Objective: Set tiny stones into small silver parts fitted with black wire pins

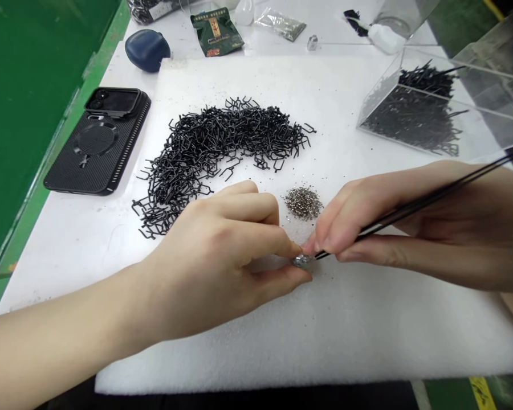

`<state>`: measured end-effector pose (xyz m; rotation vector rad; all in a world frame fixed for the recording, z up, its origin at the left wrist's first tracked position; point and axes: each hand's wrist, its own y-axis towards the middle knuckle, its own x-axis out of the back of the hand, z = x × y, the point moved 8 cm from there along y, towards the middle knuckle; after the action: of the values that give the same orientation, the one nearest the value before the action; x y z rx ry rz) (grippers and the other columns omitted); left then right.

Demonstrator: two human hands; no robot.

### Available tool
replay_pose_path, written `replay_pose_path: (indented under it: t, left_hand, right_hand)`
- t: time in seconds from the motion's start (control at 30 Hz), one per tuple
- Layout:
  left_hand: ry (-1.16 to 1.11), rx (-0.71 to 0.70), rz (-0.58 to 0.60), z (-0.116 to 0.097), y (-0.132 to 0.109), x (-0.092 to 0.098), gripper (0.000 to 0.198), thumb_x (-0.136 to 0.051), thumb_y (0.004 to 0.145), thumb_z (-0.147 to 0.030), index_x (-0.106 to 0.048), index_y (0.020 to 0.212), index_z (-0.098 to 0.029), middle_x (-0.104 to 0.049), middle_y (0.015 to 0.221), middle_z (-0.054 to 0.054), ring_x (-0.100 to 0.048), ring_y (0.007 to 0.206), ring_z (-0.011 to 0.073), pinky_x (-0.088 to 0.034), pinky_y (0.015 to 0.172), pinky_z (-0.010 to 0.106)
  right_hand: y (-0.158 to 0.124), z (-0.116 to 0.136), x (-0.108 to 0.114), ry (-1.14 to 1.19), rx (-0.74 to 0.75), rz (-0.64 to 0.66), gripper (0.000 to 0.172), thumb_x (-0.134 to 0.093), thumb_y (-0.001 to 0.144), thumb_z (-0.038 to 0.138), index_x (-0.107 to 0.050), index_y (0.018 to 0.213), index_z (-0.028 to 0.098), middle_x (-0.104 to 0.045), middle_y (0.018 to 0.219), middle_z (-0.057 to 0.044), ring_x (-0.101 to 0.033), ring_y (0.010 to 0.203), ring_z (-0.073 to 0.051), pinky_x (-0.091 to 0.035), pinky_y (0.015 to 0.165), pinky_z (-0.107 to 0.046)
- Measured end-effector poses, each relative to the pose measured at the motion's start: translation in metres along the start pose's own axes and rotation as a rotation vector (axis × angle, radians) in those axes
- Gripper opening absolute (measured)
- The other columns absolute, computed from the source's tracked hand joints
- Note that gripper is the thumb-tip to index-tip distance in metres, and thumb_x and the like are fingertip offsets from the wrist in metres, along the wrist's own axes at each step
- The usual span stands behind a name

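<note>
My left hand (222, 256) rests on the white foam sheet (282, 341), thumb and forefinger pinched on a small silvery metal piece (301, 261). My right hand (410, 222) grips black tweezers (423, 202) whose tips meet that piece. Just behind the fingertips lies a small heap of tiny silvery beads (303, 203). Further back, a large pile of black bent wire clips (214, 151) spreads across the foam.
A phone in a black case (98, 142) lies at the left by the green table edge. A clear plastic box (414, 111) holding more black clips stands at the right. A dark blue pouch (147, 50), a green packet (216, 31) and a small bag (281, 23) sit at the back.
</note>
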<state>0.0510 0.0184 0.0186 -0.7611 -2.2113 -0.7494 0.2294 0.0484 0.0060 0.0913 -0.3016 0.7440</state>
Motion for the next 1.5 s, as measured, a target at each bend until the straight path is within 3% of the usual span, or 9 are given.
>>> replay_pose_path:
  t: [0.6, 1.5]
  left_hand:
    - [-0.012, 0.003, 0.004, 0.0008, -0.0013, -0.0012, 0.018, -0.085, 0.112, -0.015, -0.092, 0.095, -0.015, -0.069, 0.086, 0.000, -0.062, 0.081, 0.0148, -0.051, 0.070, 0.029]
    - [-0.004, 0.008, 0.006, 0.0016, -0.0024, -0.0004, 0.017, -0.086, 0.112, -0.019, -0.092, 0.096, -0.016, -0.068, 0.087, -0.001, -0.063, 0.083, 0.0151, -0.054, 0.079, 0.030]
  right_hand:
    - [0.0001, 0.0014, 0.0008, -0.021, 0.027, 0.003, 0.011, -0.097, 0.102, 0.025, -0.092, 0.104, 0.034, -0.095, 0.105, 0.004, -0.092, 0.094, -0.018, -0.075, 0.084, -0.021]
    - [-0.0009, 0.0035, 0.0042, -0.085, 0.142, -0.017, 0.005, -0.090, 0.113, 0.029, -0.092, 0.109, 0.031, -0.093, 0.106, 0.002, -0.092, 0.096, -0.016, -0.075, 0.085, -0.018]
